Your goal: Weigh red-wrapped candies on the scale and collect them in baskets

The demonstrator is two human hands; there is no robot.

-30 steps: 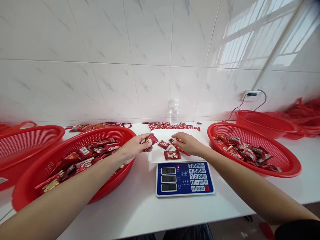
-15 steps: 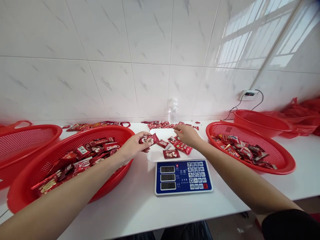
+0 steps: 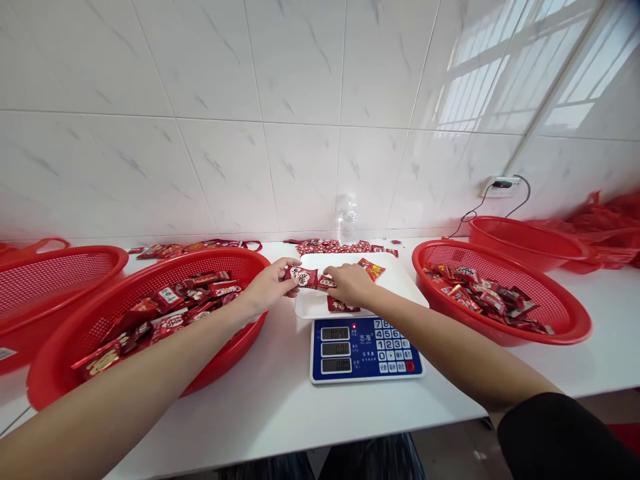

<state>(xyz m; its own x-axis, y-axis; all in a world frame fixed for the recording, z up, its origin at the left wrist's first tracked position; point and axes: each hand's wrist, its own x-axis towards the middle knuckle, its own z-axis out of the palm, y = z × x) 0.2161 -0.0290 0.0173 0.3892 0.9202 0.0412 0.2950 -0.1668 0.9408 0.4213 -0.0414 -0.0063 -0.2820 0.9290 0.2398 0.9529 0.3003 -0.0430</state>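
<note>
My left hand (image 3: pixel 273 287) pinches a dark red snack packet (image 3: pixel 304 277) with white characters, held over the left edge of the scale's white pan (image 3: pixel 400 287). My right hand (image 3: pixel 353 283) is over the pan, its fingers curled onto a smaller red packet (image 3: pixel 326 282) that sits against the end of the first one. Beneath that wrist another dark red packet (image 3: pixel 341 305) lies on the pan, partly covered. Behind the knuckles a red and yellow packet (image 3: pixel 371 269) shows. The blue scale panel (image 3: pixel 367 350) faces me with lit displays.
A red basket of packets (image 3: pixel 250 267) stands at left, another (image 3: pixel 570 320) at right. Further red baskets (image 3: pixel 100 257) (image 3: pixel 530 247) flank them. Along the tiled wall lie patterned red packets (image 3: pixel 345 248) and a clear bottle (image 3: pixel 349 223). A cable (image 3: pixel 470 215) runs from a socket.
My right hand has moved left and toward me, from the pan's far side onto the smaller packet. My left hand's packet now lies flatter, its printed face turned toward me.
</note>
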